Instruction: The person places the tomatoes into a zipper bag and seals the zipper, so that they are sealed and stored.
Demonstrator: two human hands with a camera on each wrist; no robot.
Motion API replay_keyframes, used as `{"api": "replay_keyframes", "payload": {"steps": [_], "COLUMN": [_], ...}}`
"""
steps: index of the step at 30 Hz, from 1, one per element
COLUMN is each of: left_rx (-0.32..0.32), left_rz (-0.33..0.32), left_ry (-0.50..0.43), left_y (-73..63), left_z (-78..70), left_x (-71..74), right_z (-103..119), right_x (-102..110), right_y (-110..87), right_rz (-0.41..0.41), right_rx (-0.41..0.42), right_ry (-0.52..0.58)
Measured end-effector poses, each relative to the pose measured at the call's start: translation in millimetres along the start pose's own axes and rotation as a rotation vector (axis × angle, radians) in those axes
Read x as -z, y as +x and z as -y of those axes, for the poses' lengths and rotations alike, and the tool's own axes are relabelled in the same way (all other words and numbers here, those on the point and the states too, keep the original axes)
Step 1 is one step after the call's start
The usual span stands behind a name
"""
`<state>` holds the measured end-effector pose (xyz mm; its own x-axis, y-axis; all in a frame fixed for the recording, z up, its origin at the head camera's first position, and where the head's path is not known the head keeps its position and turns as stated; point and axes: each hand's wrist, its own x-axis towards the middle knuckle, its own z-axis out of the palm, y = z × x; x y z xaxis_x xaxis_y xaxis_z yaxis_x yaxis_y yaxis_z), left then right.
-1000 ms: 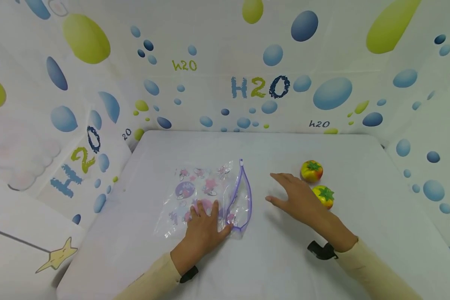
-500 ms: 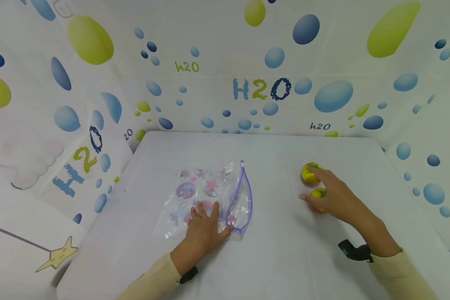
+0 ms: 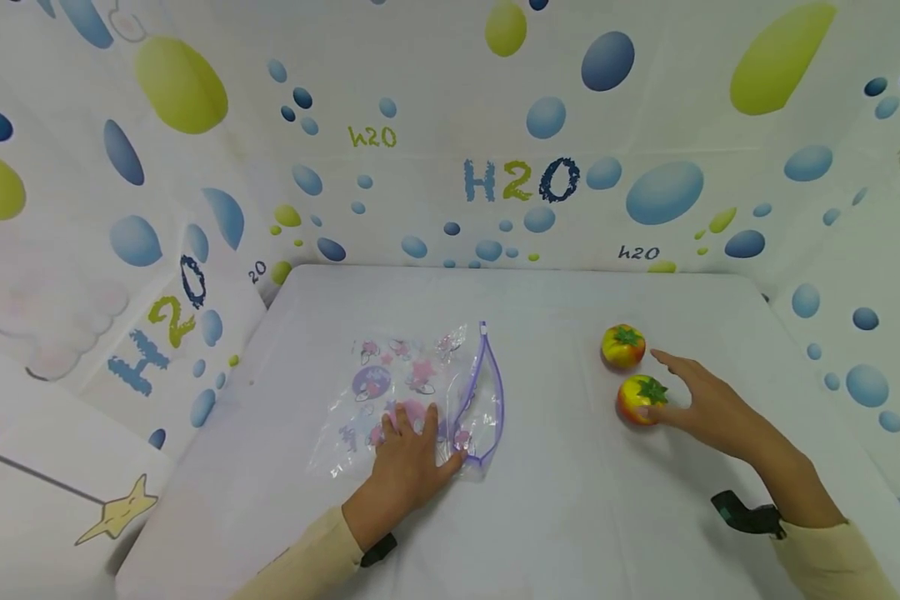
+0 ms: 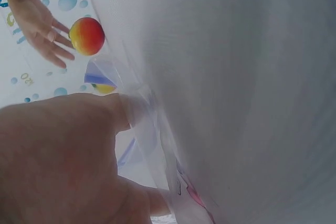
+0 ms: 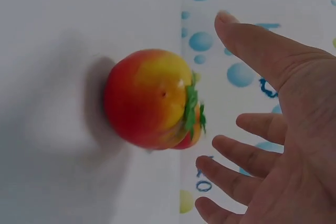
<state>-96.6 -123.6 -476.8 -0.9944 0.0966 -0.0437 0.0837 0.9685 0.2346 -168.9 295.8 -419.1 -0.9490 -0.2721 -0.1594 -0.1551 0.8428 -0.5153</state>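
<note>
My left hand point(image 3: 408, 471) rests with spread fingers on a clear plastic zip bag point(image 3: 371, 382) printed with pink and purple pictures. The bag's purple-edged mouth point(image 3: 502, 392) gapes toward the right. On the right lie two red-and-yellow tomato-like fruits with green leafy tops, a far one point(image 3: 621, 348) and a near one point(image 3: 637, 404). My right hand point(image 3: 708, 412) is beside them, thumb and fingers apart, the thumb overlapping the near fruit in the head view. In the right wrist view a gap shows between this hand and the near fruit point(image 5: 144, 98), which partly hides the far one point(image 5: 196, 129).
A white cloth covers the table point(image 3: 555, 517). Behind it and at both sides stand white sheets point(image 3: 420, 192) printed with blue and green drops and H2O lettering. Each wrist carries a dark camera mount, such as the right one point(image 3: 746, 512).
My right hand has moved right, passing over the two fruits to their right side. Both fruits have stayed in about the same place. The left hand and the bag have not moved.
</note>
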Motion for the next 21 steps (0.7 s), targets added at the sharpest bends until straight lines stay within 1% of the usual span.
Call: {"api": "replay_keyframes", "payload": {"steps": [7, 12, 21], "left_rx": [0.006, 0.013, 0.000], "left_rz": [0.008, 0.014, 0.002], "left_ry": [0.006, -0.003, -0.001], "left_y": [-0.9, -1.0, -1.2], "left_z": [-0.5, -0.8, -0.1], "left_x": [-0.1, 0.1, 0.2], "right_z": [-16.0, -22.2, -30.1], "right_x": [-6.7, -10.8, -16.2], "right_y": [-3.7, -4.9, -7.9], "right_rz": [0.032, 0.050, 0.047], "right_rx": [0.013, 0.016, 0.010], "right_ry": [0.024, 0.040, 0.044]}}
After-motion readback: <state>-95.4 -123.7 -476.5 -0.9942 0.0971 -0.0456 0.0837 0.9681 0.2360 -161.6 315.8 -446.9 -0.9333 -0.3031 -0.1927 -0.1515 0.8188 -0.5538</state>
